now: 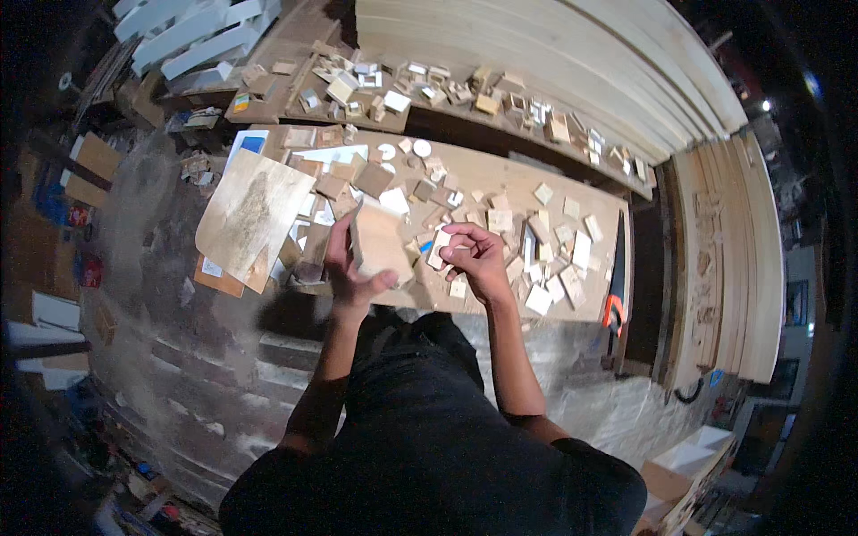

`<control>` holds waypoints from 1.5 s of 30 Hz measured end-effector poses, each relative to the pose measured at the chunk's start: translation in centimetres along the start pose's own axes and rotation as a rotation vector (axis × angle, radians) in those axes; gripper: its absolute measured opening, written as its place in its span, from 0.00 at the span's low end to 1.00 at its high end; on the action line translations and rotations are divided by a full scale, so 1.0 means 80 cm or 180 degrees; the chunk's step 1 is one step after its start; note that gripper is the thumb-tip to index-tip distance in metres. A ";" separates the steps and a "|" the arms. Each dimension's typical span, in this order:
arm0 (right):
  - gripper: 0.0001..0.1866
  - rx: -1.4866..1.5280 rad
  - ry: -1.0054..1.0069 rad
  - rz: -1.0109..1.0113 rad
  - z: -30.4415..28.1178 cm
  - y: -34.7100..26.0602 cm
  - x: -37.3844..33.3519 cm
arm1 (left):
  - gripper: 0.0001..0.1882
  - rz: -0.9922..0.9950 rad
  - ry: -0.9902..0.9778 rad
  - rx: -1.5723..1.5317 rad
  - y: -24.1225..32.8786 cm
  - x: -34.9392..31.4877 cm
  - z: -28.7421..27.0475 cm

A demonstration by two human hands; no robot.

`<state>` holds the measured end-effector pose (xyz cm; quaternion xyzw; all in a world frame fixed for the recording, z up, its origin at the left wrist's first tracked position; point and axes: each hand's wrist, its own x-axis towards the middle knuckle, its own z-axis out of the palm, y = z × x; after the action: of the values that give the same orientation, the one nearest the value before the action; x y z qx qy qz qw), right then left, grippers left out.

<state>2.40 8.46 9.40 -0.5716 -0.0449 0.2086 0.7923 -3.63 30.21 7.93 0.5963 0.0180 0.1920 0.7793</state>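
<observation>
In front of my body, my left hand is closed around a pale wooden piece that looks like a shallow open box, its thumb pressing the near edge. Close beside it on the right, my right hand pinches a small flat wooden block between thumb and fingers. A narrow gap separates the two pieces. Both hands are above the near edge of a wooden workbench, which is strewn with wood offcuts. Past my right hand lies a handsaw with an orange handle.
A thin stained plywood sheet overhangs the bench's left end. Behind the bench runs a shelf with several small wooden frames and blocks. Long boards lean at the back, and more boards stand on the right. White slats are piled far left.
</observation>
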 end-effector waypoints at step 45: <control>0.10 0.0355 0.0305 0.0527 -0.098 -0.053 -0.053 | 0.51 0.0099 -0.0052 -0.0289 -0.040 -0.031 0.203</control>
<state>2.14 -1.23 11.36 -0.5377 0.0521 0.2479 0.8042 -0.90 13.74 9.11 0.5620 -0.0063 0.1998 0.8026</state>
